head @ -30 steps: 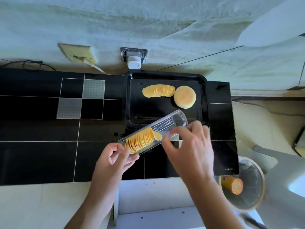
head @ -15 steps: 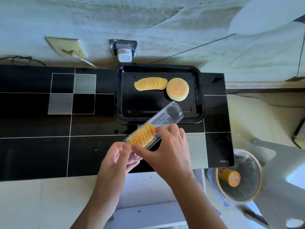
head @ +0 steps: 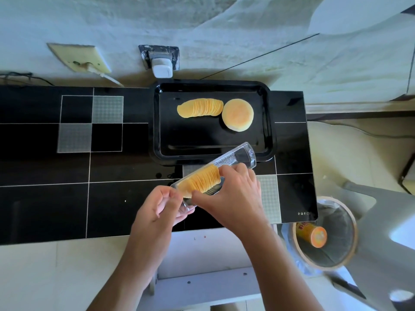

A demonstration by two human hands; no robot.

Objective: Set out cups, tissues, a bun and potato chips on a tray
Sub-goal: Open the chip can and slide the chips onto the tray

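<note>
- A clear plastic chip tray (head: 213,173) is held tilted at mid-frame, above the black table (head: 45,176), its far end just over the near rim of the black serving tray (head: 272,131).
- Its near end is gripped by the left hand (head: 157,209), fingers curled shut around it.
- The stack of chips (head: 199,181) still inside is pinched by the right hand (head: 233,198), thumb on one side, fingers on the other.
- On the serving tray, upper middle of the frame, a fanned row of potato chips (head: 199,108) is laid out, touching or nearly touching a round bun (head: 237,114) on its right.
- An orange-lidded can (head: 312,234) is seen inside the bin (head: 350,221) at lower right.
</note>
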